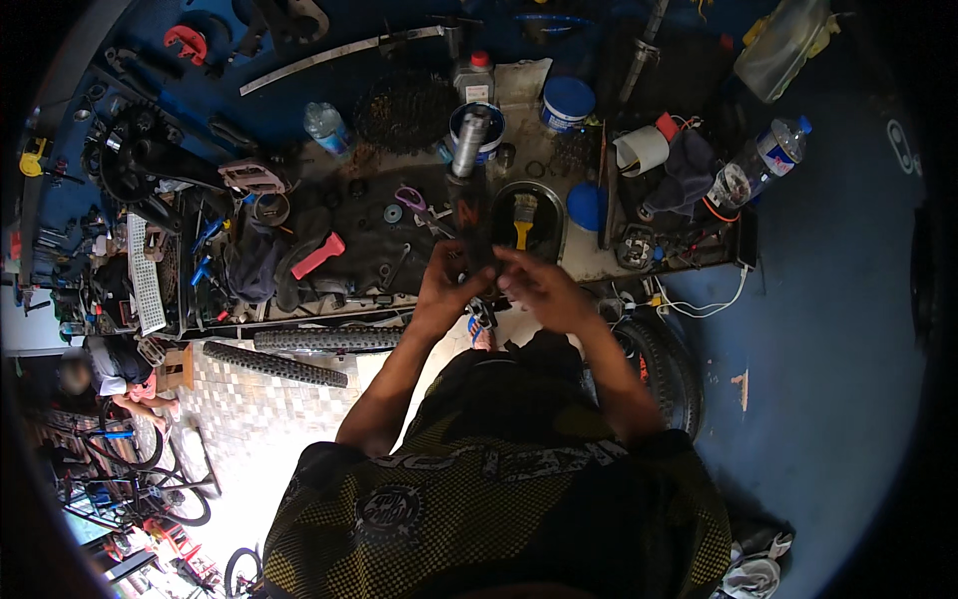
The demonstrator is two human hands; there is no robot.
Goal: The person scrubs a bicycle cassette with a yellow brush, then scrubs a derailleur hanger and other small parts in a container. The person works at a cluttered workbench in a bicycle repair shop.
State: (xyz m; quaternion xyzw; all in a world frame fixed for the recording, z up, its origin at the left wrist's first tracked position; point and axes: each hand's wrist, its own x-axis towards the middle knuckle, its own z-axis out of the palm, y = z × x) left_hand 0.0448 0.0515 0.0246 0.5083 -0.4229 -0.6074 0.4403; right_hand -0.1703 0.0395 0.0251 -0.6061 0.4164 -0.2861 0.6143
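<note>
A long dark bicycle part with a silver tubular end [469,150] stands out over the bench in front of me. My left hand [446,290] is closed around its near end, thumb across it. Just to the right, my right hand [544,288] has its fingers loosely stretched and apart, the fingertips close to that near end; whether they touch it I cannot make out. The exact kind of the part is hard to tell in the dim light. A yellow-handled brush [524,222] lies in a dark round basin [551,245] right of it. Purple-handled scissors [410,199] lie to the left.
Along the cluttered workbench are a pink-red handled tool [318,257], a blue-lidded tub [568,103], a water bottle [326,128] and a larger bottle [780,147]. Tyres [299,367] lie below the bench edge, and a wheel [679,379] stands at right. Another person [125,379] sits far left near bicycles.
</note>
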